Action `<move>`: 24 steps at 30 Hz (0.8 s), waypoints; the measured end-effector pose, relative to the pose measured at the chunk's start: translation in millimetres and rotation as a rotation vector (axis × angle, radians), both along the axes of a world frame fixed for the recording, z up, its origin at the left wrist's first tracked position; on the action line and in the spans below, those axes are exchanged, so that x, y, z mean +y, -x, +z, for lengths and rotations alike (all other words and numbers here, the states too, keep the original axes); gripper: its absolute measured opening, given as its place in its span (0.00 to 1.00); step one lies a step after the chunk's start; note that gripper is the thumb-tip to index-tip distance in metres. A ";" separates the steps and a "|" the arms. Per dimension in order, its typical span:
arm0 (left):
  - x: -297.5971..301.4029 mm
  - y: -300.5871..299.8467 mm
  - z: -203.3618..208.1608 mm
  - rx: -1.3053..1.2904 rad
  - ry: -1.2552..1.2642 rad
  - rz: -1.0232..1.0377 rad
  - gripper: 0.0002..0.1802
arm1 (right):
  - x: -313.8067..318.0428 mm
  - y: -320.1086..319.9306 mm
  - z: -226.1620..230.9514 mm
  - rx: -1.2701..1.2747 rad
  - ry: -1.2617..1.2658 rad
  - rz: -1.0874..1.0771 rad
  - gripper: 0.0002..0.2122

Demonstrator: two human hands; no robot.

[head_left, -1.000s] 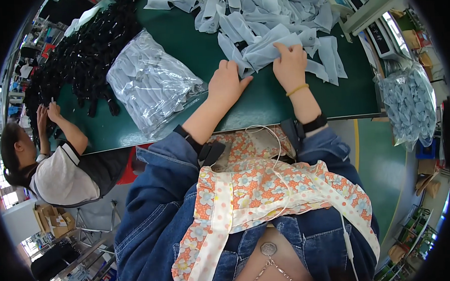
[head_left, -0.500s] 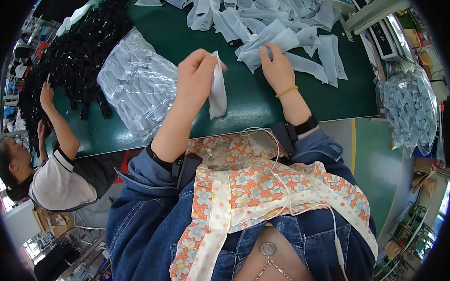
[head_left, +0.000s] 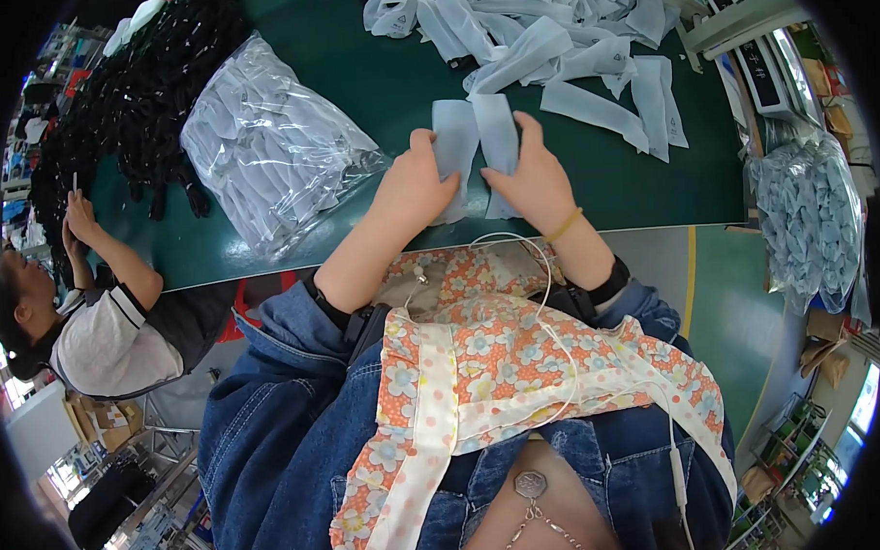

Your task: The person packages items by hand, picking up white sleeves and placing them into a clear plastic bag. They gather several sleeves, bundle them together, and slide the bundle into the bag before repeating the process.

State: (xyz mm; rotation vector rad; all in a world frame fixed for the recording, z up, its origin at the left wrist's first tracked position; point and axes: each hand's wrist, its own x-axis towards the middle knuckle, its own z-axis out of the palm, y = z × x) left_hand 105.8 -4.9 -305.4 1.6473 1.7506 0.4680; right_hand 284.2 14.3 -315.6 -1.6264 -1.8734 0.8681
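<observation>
Close to the table's near edge, two narrow, pale grey-blue frosted pouches stand side by side between my hands. My left hand (head_left: 416, 187) is closed on the left pouch (head_left: 454, 134), its thumb across the front. My right hand (head_left: 537, 180) grips the right pouch (head_left: 495, 128) between thumb and fingers. The pouches' upper ends are almost touching, and their lower ends reach down toward the table. Beyond them lies a loose heap of similar pouches (head_left: 529, 57). What is inside the pouches cannot be made out.
A clear plastic bag (head_left: 266, 145) full of pale pouches lies left on the green table (head_left: 641, 195). Behind it is a mound of black cords (head_left: 153, 101). A co-worker (head_left: 113, 335) works at far left. Another filled bag (head_left: 806, 214) stands right, beside a metal frame (head_left: 751, 22).
My right hand has drawn a pouch from the heap toward me. My left hand has moved right and lower with its pouch, so the two now stand side by side.
</observation>
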 end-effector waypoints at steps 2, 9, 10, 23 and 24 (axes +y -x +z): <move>-2.5 -1.3 1.6 -0.039 0.124 0.004 0.30 | -3.7 11.0 -3.3 -0.042 0.018 0.029 0.34; -26.1 -3.7 -25.8 -0.456 -0.117 0.067 0.25 | -10.0 11.0 -27.6 0.247 0.031 0.138 0.30; -26.3 -3.6 -29.2 -0.455 -0.115 0.067 0.25 | -10.8 8.7 -26.8 0.364 0.128 0.129 0.29; -29.8 -17.5 -33.3 -0.185 -0.391 -0.116 0.31 | -4.3 2.3 -32.4 0.517 0.267 0.112 0.22; -29.8 -18.2 -33.3 -0.165 -0.407 -0.128 0.33 | -3.8 2.8 -31.5 0.516 0.267 0.111 0.22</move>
